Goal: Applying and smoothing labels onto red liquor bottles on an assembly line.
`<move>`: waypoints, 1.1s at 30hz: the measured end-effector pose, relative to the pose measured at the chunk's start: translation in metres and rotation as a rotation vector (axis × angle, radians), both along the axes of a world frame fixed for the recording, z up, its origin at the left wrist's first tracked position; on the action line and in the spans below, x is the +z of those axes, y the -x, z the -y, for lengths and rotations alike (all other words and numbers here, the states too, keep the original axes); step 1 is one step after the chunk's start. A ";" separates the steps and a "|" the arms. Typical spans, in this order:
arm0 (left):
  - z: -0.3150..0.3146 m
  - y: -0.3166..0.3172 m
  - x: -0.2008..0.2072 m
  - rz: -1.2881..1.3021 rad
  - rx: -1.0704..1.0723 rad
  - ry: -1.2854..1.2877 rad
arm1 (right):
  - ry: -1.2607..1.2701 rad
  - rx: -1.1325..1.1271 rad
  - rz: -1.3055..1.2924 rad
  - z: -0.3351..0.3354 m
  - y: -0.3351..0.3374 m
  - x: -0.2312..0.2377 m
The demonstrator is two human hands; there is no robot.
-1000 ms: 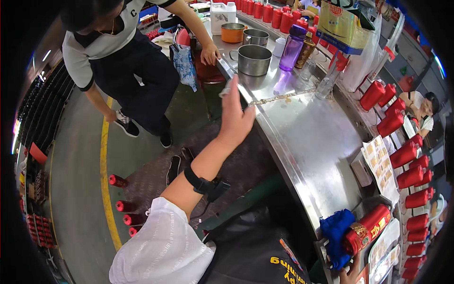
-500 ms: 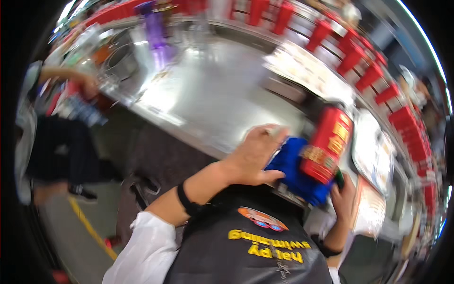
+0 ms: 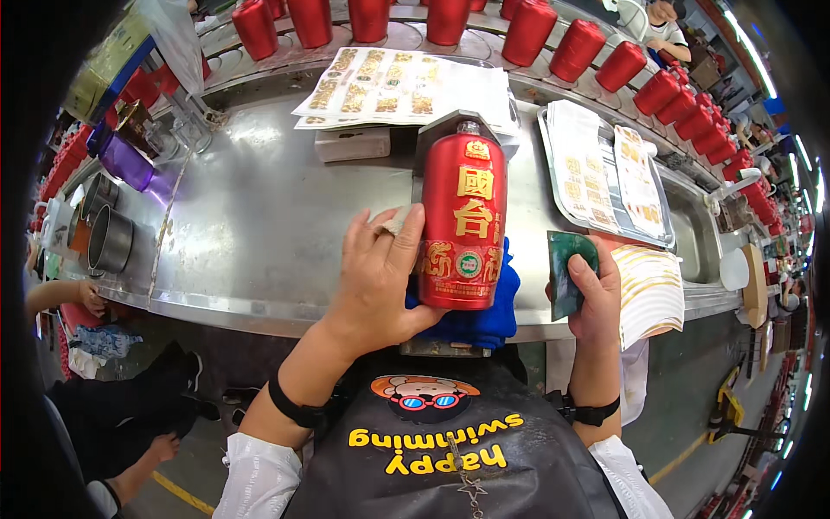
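A red bottle (image 3: 464, 208) with gold lettering and a patterned label lies on a blue cloth (image 3: 484, 316), its neck pointing away from me. My left hand (image 3: 376, 272) is closed against the bottle's left side, with the thumb by its base. A pale wrap (image 3: 397, 221) circles one finger of that hand. To the right of the bottle, and apart from it, my right hand (image 3: 595, 298) pinches a flat green scraper-like piece (image 3: 566, 268) between thumb and fingers.
Sheets of gold labels (image 3: 372, 86) lie beyond the bottle. A metal tray (image 3: 558, 186) with more sheets stands at right, near a sink (image 3: 694, 233). Red bottles (image 3: 529, 33) line the far conveyor. Metal pots (image 3: 111, 240) and another person's hand (image 3: 91, 298) are at left.
The view has swung and steadied, bringing the bottle to the middle. My left hand has shifted from the blue cloth onto the bottle's side. The green piece in my right hand now shows plainly.
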State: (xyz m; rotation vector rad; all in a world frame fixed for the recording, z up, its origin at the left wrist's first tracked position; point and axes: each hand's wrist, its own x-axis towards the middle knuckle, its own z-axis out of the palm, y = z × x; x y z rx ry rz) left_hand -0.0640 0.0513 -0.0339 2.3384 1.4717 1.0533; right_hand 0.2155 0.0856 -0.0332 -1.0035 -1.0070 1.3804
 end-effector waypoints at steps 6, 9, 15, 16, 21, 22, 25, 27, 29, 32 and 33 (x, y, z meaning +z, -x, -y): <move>0.000 0.000 0.015 -0.181 0.038 -0.197 | -0.059 0.145 0.014 0.001 0.020 0.018; -0.001 -0.002 0.023 -0.123 0.035 -0.219 | -0.078 0.154 0.030 0.002 0.028 0.023; 0.000 0.002 -0.001 0.010 0.017 -0.073 | -0.076 0.214 -0.020 -0.001 0.031 0.014; 0.002 0.002 -0.006 0.009 0.018 -0.073 | -0.076 0.215 -0.020 0.000 0.032 0.014; -0.001 0.014 -0.019 0.394 -0.170 0.372 | -0.057 0.236 0.043 0.002 0.037 0.017; -0.002 0.016 -0.021 0.640 -0.291 0.491 | -0.062 0.240 0.033 0.002 0.038 0.017; -0.006 0.006 -0.021 0.893 -0.271 0.542 | -0.083 0.256 0.033 0.001 0.042 0.010; -0.009 -0.001 -0.029 0.907 -0.171 0.490 | -0.084 0.246 0.060 0.001 0.046 0.010; -0.011 -0.007 -0.026 0.861 -0.135 0.477 | -0.082 0.235 0.086 0.002 0.050 0.010; -0.012 -0.007 -0.025 0.783 -0.080 0.443 | -0.115 0.233 0.135 0.001 0.055 0.009; -0.013 -0.006 -0.026 0.751 -0.062 0.422 | -0.106 0.228 0.138 0.001 0.055 0.009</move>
